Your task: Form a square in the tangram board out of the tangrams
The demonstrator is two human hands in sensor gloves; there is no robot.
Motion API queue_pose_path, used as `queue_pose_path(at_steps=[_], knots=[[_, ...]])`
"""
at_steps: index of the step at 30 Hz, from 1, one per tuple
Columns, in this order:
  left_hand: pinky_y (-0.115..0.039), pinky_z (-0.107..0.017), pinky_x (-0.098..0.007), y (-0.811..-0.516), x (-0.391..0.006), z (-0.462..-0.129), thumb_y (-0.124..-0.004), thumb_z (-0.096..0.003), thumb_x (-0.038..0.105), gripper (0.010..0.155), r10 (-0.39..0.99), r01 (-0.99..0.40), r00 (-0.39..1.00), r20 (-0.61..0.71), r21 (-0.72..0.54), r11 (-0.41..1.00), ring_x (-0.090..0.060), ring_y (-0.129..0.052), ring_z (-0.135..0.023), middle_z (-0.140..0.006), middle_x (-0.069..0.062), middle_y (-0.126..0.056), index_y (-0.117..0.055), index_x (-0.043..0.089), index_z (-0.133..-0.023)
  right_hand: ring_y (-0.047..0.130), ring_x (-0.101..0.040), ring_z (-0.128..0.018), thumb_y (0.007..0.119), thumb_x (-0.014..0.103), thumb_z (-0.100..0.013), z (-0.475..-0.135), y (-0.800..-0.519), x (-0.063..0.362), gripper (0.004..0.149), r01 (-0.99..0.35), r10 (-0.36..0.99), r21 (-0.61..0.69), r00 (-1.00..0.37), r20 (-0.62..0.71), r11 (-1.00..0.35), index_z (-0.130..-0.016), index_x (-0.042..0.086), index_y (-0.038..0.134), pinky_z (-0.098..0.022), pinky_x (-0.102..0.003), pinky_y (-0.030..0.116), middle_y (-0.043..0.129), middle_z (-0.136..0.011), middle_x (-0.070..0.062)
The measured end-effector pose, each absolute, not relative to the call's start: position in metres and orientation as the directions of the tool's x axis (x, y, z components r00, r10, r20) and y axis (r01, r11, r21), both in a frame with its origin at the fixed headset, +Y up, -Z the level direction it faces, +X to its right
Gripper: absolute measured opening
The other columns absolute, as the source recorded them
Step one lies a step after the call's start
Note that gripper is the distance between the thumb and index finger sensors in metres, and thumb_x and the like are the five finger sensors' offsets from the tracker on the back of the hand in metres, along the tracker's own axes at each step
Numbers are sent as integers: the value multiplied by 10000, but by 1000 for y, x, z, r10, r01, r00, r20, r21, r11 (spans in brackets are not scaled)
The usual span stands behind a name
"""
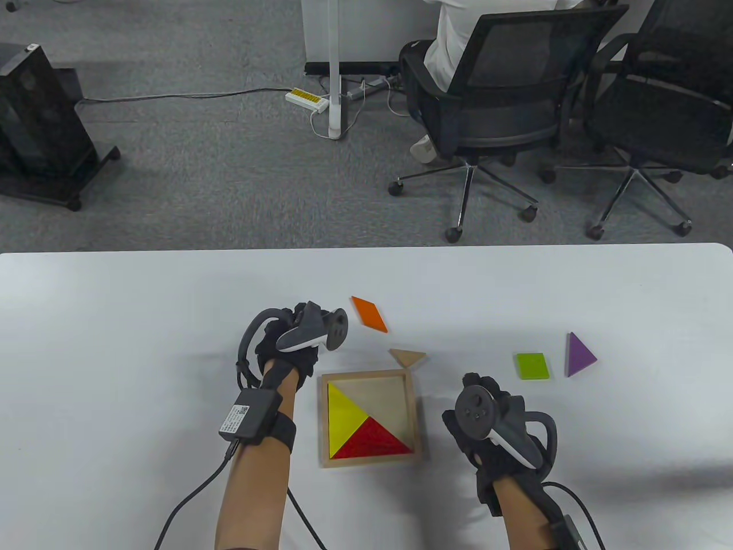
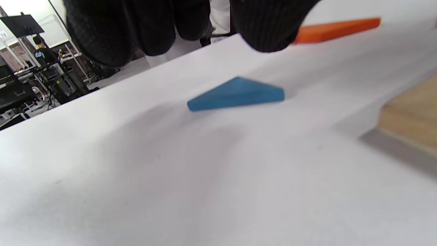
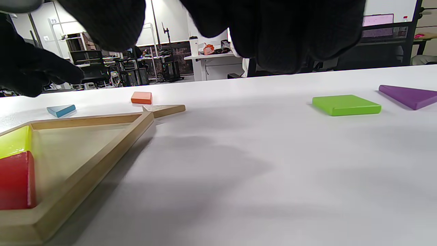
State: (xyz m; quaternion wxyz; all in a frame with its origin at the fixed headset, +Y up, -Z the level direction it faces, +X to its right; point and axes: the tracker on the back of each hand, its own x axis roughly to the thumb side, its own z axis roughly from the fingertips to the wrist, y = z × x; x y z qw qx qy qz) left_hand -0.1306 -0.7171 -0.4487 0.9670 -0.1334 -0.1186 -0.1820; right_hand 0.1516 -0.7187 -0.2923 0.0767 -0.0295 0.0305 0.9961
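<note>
White tabletop carries the tangram board (image 1: 371, 419), with only the yellow triangle (image 1: 342, 413) and red triangle (image 1: 373, 442) seated. Five pieces wait outside, from ten to two o'clock. The left hand (image 1: 298, 338) hovers empty over the blue triangle (image 2: 235, 94); the right hand (image 1: 487, 418) holds nothing.

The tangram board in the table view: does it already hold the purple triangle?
No. The purple triangle lies on the table to the right of the green square, apart from the tangram board, which holds only yellow and red triangles.
</note>
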Motion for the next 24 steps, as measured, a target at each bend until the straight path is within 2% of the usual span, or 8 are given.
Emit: queue_pose_path(at_steps=[5,14,20,24], knots=[[-763,-643,-622,-728,-133,-456,-766,-529,285,725,-300,377,909,289,-264,888,-565,-643,-1036,-1190,-257,-450,-396,272,-1153,745,-533,-927,741,493,-490,-294,-723,155,797,-151,146,68,-986,-76,-986,-1100,42,499,-702,-683,625,569,-1109,-245],[-781,-640,-609,-741,-137,-463,-776,-522,268,703,-266,368,909,322,-315,875,-530,-674,-1024,-1176,-252,-471,-436,300,-1137,746,-532,-927,741,492,-489,-295,-728,156,797,-143,134,91,-987,-93,-986,-1100,41,499,-704,-682,624,569,-1108,-248],[-845,-613,-532,-742,-135,-463,-782,-512,275,643,-299,389,894,334,-244,889,-458,-791,-957,-1124,-179,-616,-527,301,-1102,748,-532,-927,740,492,-489,-296,-732,154,796,-132,123,105,-988,-92,-986,-1101,43,499,-703,-683,624,566,-1110,-247],[-920,-547,-450,-739,-133,-462,-812,-488,307,606,-312,390,890,333,-199,899,-371,-960,-765,-1002,-173,-806,-625,297,-1065,748,-531,-927,740,492,-489,-296,-733,151,797,-128,119,107,-989,-82,-986,-1101,42,498,-703,-683,624,567,-1110,-249]])
